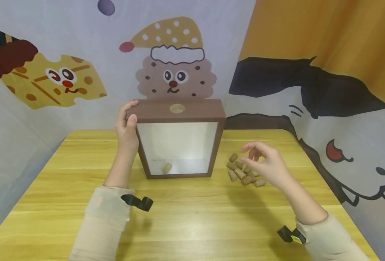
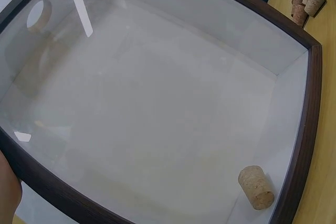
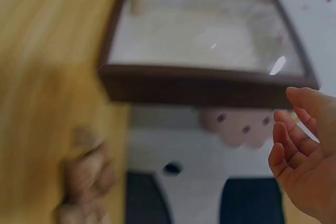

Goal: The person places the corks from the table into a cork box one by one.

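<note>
A brown-framed box [image 1: 220, 108] with a clear front and a round hole [image 1: 177, 108] in its top stands upright on the table. My left hand [image 1: 127, 128] grips its upper left corner, thumb at the front edge and fingers over the top. One cork [image 2: 256, 187] lies inside, on the box floor. To the right of the box is a loose pile of corks [image 1: 240, 173]. Just above and beside that pile hovers my right hand [image 1: 268, 163], its fingers loosely bent. In the right wrist view nothing shows between the thumb and fingers [image 3: 286, 140].
The wooden table [image 1: 192, 217] meets a cloth backdrop [image 1: 114, 72] printed with cartoon figures, close behind the box. Black wrist cameras [image 1: 138, 202] sit on both sleeves. An orange drape [image 1: 349, 29] hangs at the upper right.
</note>
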Available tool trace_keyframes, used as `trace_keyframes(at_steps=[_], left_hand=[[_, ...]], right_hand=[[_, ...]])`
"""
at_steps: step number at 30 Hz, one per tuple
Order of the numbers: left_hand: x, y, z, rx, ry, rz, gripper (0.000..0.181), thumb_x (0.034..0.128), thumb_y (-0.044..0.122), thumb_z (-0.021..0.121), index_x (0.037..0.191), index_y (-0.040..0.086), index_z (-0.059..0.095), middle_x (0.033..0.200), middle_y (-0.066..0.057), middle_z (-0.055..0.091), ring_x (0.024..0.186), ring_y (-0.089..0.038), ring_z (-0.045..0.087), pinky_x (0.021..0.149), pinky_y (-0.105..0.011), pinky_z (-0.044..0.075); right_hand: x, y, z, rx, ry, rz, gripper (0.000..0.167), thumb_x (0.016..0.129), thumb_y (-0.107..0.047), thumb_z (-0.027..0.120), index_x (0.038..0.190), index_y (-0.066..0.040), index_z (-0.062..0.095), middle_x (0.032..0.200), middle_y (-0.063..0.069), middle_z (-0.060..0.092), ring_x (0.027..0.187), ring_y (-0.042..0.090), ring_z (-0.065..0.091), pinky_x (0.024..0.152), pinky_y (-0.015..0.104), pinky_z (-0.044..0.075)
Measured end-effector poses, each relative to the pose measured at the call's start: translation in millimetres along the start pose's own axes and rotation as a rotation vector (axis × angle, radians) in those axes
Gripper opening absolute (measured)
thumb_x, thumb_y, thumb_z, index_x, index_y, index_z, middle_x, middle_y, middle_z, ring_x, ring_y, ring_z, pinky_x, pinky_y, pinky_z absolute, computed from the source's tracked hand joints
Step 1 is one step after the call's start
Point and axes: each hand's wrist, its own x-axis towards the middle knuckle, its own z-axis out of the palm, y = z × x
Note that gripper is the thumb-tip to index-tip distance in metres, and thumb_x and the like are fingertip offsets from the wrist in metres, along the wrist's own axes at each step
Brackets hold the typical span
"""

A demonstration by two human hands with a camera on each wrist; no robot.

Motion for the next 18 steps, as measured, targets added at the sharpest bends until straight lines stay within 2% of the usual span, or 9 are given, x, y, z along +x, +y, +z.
trace_keyframes(at_steps=[5, 10, 14, 18], left_hand=[[0.3, -0.7, 0.2, -0.004, -0.004, 0.002, 0.087, 0.0763, 0.068, 0.062, 0.122, -0.005, 0.054, 0.126, -0.007, 0.056, 0.129, -0.026, 0.037, 0.106, -0.040, 0.018], [0.3, -0.2, -0.7, 0.016, -0.008, 0.002, 0.086, 0.0771, 0.070, 0.060, 0.122, -0.003, 0.055, 0.127, -0.010, 0.055, 0.130, -0.026, 0.036, 0.106, -0.041, 0.018], [-0.1, 0.9, -0.6, 0.018, -0.014, -0.013, 0.083, 0.0775, 0.069, 0.060, 0.123, 0.000, 0.057, 0.129, -0.009, 0.054, 0.131, -0.026, 0.035, 0.106, -0.042, 0.017], [-0.7, 1.6, -0.6, 0.017, -0.013, -0.025, 0.080, 0.0779, 0.069, 0.061, 0.123, 0.003, 0.059, 0.131, -0.008, 0.054, 0.132, -0.025, 0.033, 0.105, -0.044, 0.017]], right_hand=[[-22.5, 40, -7, -0.025, -0.076, 0.061, 0.025, 0.082, -0.006, 0.075, 0.105, -0.011, 0.066, 0.087, -0.003, 0.063, 0.071, 0.012, 0.054, 0.062, 0.024, 0.044], [-40.8, 82, -13, -0.029, -0.159, 0.099, 0.026, 0.083, -0.006, 0.073, 0.108, -0.009, 0.065, 0.100, 0.005, 0.066, 0.076, 0.012, 0.055, 0.065, 0.026, 0.046], [-52.9, 106, -18, -0.037, -0.214, 0.142, 0.027, 0.084, -0.011, 0.074, 0.110, -0.007, 0.065, 0.100, 0.007, 0.066, 0.078, 0.013, 0.056, 0.068, 0.026, 0.045], [-60.4, 125, -19, -0.006, -0.303, 0.205, 0.031, 0.084, -0.014, 0.074, 0.113, -0.008, 0.065, 0.103, 0.006, 0.066, 0.079, 0.015, 0.056, 0.065, 0.029, 0.047]])
